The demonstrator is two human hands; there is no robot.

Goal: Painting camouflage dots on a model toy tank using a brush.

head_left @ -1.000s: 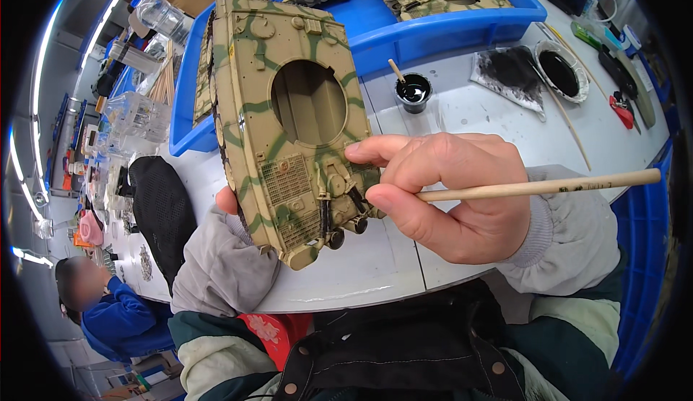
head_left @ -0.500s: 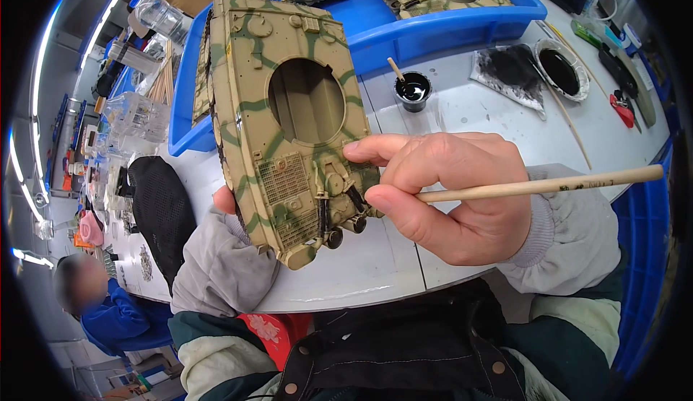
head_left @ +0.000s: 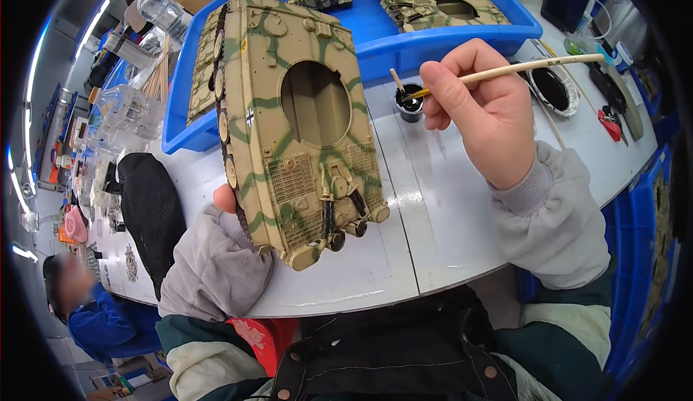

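Observation:
My left hand (head_left: 225, 198) holds up a model tank hull (head_left: 263, 148), painted tan with green camouflage lines. Only a fingertip shows at its left side; the rest of the hand is hidden beneath. The hull has a round turret opening, grilles, and dark exhaust pipes at its near end. In my right hand (head_left: 484, 105) a thin paintbrush (head_left: 498, 71) with a pale wooden handle is pinched between thumb and fingers. Its tip reaches into a small cup of black paint (head_left: 410, 109), where a short wooden stick also stands.
A blue bin (head_left: 440, 44) with several more camouflaged hulls (head_left: 437, 7) stands at the back. To the right are a bowl of black paint (head_left: 556, 87) and pliers (head_left: 612, 125). A black mesh bag (head_left: 150, 213) lies left. A person in blue (head_left: 115, 321) sits at far left.
My right hand has moved from the hull's near end up and away to the paint cup, carrying the brush. The hull has shifted slightly right in view, still held by my left hand.

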